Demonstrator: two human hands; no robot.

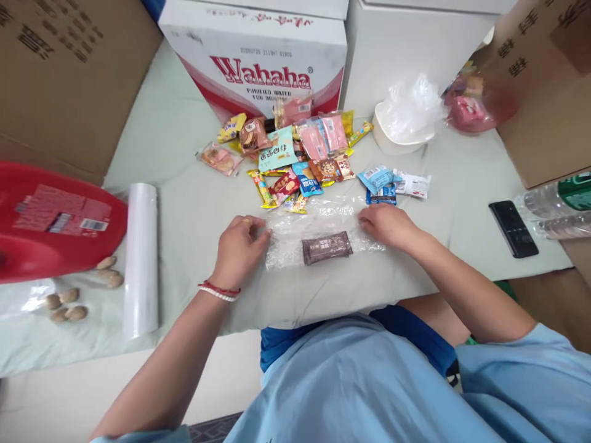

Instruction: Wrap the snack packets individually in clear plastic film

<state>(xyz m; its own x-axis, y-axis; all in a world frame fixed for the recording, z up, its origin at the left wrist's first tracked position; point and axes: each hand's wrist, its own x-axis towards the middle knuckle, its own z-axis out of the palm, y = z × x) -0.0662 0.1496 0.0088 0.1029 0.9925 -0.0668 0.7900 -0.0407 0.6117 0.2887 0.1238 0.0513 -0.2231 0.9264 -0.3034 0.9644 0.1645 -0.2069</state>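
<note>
Some clear plastic (pixel 284 247) lies hidden under the right hand (pixel 386 225).

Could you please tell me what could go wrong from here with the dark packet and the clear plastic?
1. The clear plastic looks thin and wrinkled; with the left hand and right hand at its sides, an uneven pull might tear it or shift the dark packet.
2. The dark blue packet lies just beyond the right hand, so it may get knocked.
</note>
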